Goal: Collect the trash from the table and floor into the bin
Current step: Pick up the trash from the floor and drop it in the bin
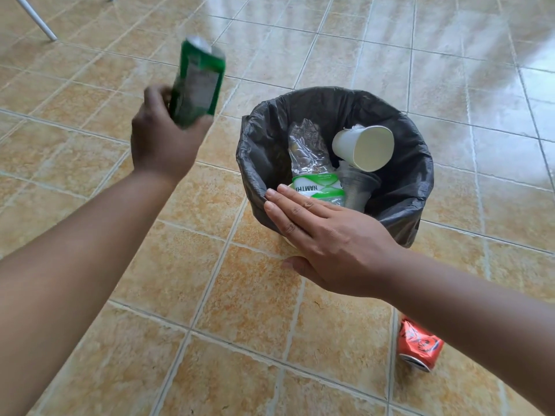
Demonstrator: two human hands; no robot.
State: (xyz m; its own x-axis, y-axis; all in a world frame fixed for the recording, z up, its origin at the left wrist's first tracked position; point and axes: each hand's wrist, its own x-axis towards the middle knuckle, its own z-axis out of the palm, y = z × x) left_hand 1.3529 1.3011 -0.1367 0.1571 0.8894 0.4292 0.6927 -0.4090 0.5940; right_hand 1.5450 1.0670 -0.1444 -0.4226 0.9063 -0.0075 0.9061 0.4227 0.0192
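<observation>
Left hand (pixel 162 139) has its fingers curled round the lower end of a crushed green can (pixel 198 82), a firm grasp. The can is tilted, top end up & away from the viewer, and motion-blurred. It's in the air left of the bin (pixel 402 187), not yet over the opening, so prob. mid-carry toward the drop. Right hand (pixel 327 244) holds nothing: palm down, fingers straight & together, fingertips at the bin's near-left rim where the black liner (pixel 264 145) folds over. Looks like contact w/ the liner, prob. to steady the bin or hold the bag open for the drop, tho actual touch is hard to confirm. Bin stands on the tan tiled floor (pixel 240 310), centre-right of view. Already inside: a white paper cup (pixel 365 147) on its side, a squashed clear plastic bottle (pixel 309 154) w/ green-&-white label, and a clear plastic cup (pixel 357 187) just below the paper cup. There seems to be room left at the far side, so the green can should fit if let go above the middle. On the floor nearer the viewer, right of the bin & partly hidden by the right forearm, lies a dented orange can (pixel 419 345), not yet collected, likely the next pick-up. Top-left corner: a white furniture leg (pixel 36 19). No table top in view.
</observation>
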